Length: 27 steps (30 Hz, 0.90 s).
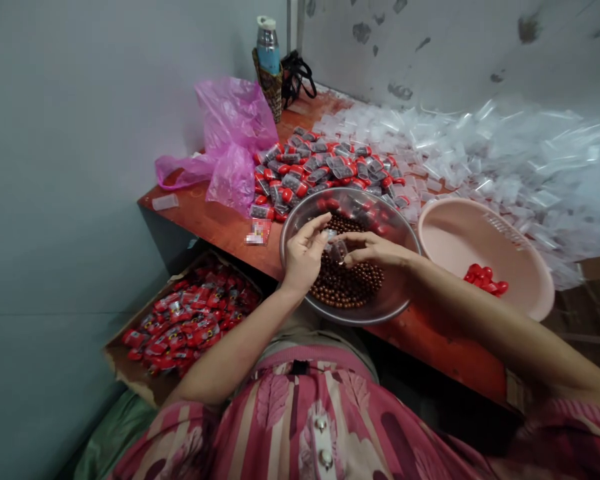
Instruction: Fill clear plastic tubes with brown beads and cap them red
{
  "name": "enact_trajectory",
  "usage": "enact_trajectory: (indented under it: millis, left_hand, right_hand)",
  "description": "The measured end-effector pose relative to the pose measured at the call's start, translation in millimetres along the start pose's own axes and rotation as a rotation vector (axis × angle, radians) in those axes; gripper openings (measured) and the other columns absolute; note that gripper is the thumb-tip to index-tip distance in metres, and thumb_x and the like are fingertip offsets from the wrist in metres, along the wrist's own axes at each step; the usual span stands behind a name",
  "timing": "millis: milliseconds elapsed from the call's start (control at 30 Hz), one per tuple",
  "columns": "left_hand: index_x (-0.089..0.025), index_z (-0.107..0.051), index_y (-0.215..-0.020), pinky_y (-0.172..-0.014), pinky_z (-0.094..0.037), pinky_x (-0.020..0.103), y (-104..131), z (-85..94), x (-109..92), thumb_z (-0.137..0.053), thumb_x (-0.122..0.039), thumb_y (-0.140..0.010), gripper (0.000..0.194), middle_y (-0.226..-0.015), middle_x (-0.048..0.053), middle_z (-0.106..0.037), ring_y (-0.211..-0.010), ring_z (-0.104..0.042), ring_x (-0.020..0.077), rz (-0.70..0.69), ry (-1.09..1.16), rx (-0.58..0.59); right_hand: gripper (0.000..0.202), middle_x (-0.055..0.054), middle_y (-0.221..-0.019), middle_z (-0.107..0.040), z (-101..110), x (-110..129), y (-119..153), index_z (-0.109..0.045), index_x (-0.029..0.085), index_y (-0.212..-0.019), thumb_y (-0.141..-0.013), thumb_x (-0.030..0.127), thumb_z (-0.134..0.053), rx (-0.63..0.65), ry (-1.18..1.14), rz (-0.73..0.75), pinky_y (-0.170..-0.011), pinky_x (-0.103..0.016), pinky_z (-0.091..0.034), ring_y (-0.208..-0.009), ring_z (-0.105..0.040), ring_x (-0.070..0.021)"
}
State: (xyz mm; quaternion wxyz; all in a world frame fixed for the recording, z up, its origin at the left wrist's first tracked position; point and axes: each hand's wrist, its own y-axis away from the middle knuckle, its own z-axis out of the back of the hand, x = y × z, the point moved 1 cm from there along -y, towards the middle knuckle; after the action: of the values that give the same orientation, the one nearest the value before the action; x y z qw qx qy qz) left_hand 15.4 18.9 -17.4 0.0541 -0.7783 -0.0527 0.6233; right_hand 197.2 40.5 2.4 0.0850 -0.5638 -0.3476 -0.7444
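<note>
Both hands meet above a metal bowl (350, 316) that holds many small brown beads (347, 283). My left hand (304, 257) pinches a small clear plastic container (336, 251) near its top. On the other side of that container, my right hand (373, 249) has its thumb and fingers around the edge. Behind the bowl lies a heap of filled clear containers with red caps (320, 167). To the right, a pink basin (500, 247) holds several red caps (485, 279).
Clear containers (480, 153) are piled along the back right. A pink plastic bag (235, 147) and a flask (268, 50) in a woven holder stand at the back left. Below the red table (195, 213), a cardboard box (117, 360) holds red packets (190, 320).
</note>
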Motion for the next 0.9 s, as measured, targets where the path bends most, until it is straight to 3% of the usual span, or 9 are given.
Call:
enact_trajectory:
  millis: [100,200,333,533,700,900]
  left_hand:
    - [-0.02,-0.071,-0.115,-0.107,-0.047,0.038,-0.1,-4.4,4.2,-0.065,-0.014,-0.075,0.041,-0.125,0.008,-0.069,-0.119,-0.063,0.023,0.113,-0.07,0.181]
    - [-0.019,-0.071,-0.116,-0.106,-0.047,0.04,0.2,-8.4,6.9,-0.07,-0.017,-0.072,0.044,-0.123,0.008,-0.07,-0.116,-0.065,0.0253,0.175,-0.041,0.303]
    - [-0.016,-0.073,-0.109,-0.101,-0.05,0.04,-0.3,-9.8,6.1,-0.077,-0.023,-0.067,0.043,-0.114,0.009,-0.074,-0.106,-0.069,0.0263,0.245,0.042,0.277]
    - [-0.013,-0.074,-0.089,-0.074,-0.058,0.033,-1.1,-10.0,-3.3,-0.085,-0.025,-0.057,0.036,-0.088,0.004,-0.074,-0.078,-0.068,0.0186,0.432,0.25,0.199]
    - [-0.016,-0.068,-0.089,-0.073,-0.056,0.022,-1.4,-9.9,-5.8,-0.087,-0.026,-0.056,0.04,-0.083,-0.002,-0.073,-0.074,-0.066,0.0098,0.376,0.282,0.134]
    - [-0.014,-0.067,-0.095,-0.073,-0.058,0.026,-0.6,-15.0,-3.2,-0.087,-0.028,-0.057,0.045,-0.091,0.004,-0.075,-0.08,-0.07,0.0147,0.422,0.209,0.258]
  right_hand:
    - [0.052,-0.002,-0.102,-0.073,5.8,5.5,18.4,-0.069,0.024,-0.117,-0.065,0.021,-0.076,-0.026,-0.316,0.004,-0.08,-0.03,-0.055,-0.087,-0.069,-0.0162]
    - [0.049,-0.004,-0.097,-0.075,5.5,9.4,30.3,-0.072,0.02,-0.114,-0.065,0.022,-0.08,-0.047,-0.388,0.032,-0.083,-0.032,-0.056,-0.086,-0.07,-0.0163]
    - [0.047,-0.006,-0.094,-0.076,4.3,13.7,36.9,-0.071,0.018,-0.115,-0.071,0.032,-0.081,-0.075,-0.321,0.069,-0.082,-0.035,-0.057,-0.084,-0.071,-0.0177]
    - [0.033,0.0,-0.079,-0.074,5.3,10.5,36.5,-0.075,0.019,-0.09,-0.064,0.034,-0.087,-0.341,-0.374,0.165,-0.071,-0.025,-0.057,-0.069,-0.069,-0.0107]
    - [0.035,-0.001,-0.075,-0.072,-7.9,-3.9,41.1,-0.073,0.016,-0.086,-0.063,0.038,-0.086,-0.365,-0.42,0.199,-0.068,-0.024,-0.057,-0.067,-0.067,-0.0104]
    - [0.03,-0.003,-0.095,-0.074,-1.5,-6.1,54.7,-0.071,0.018,-0.092,-0.07,0.037,-0.079,-0.528,-0.396,0.321,-0.078,-0.028,-0.058,-0.076,-0.068,-0.0106]
